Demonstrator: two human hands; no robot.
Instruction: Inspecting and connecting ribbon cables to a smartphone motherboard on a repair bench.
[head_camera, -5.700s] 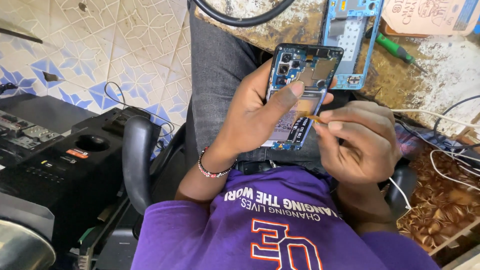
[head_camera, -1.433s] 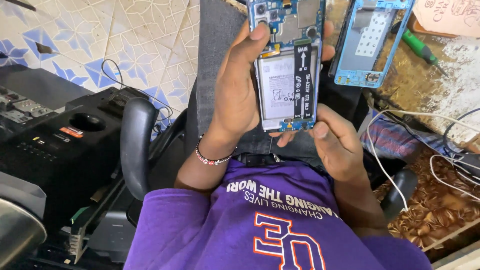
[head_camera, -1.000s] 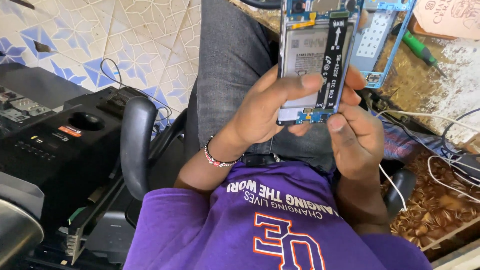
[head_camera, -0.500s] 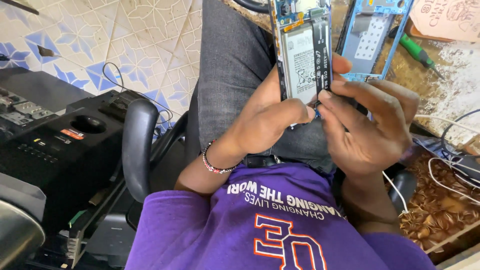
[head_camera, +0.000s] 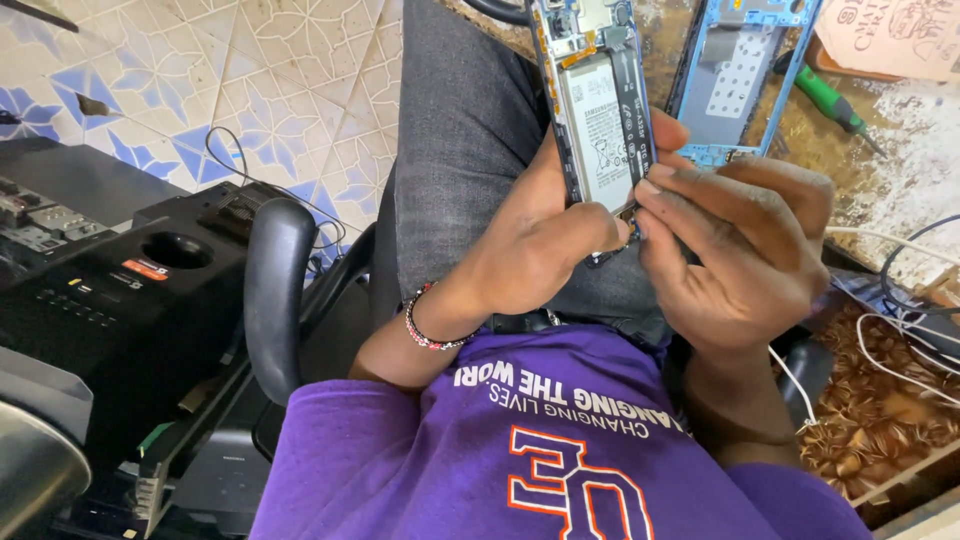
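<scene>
Two hands on the opened phone (head_camera: 598, 110), held over the lap. Left hand (head_camera: 530, 240) wrapped round its lower end; right hand (head_camera: 745, 250) now curled shut, fingertips (head_camera: 648, 188) pinching at the bottom edge. Phone raised, tilted edge-on since a second ago. Blue frame (head_camera: 740, 80) untouched beside.

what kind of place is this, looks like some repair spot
Most likely a small phone repair workbench. The left hand and right hand hold an opened phone with its battery exposed. A blue phone frame and a green-handled screwdriver lie on the worn worktop.
</scene>
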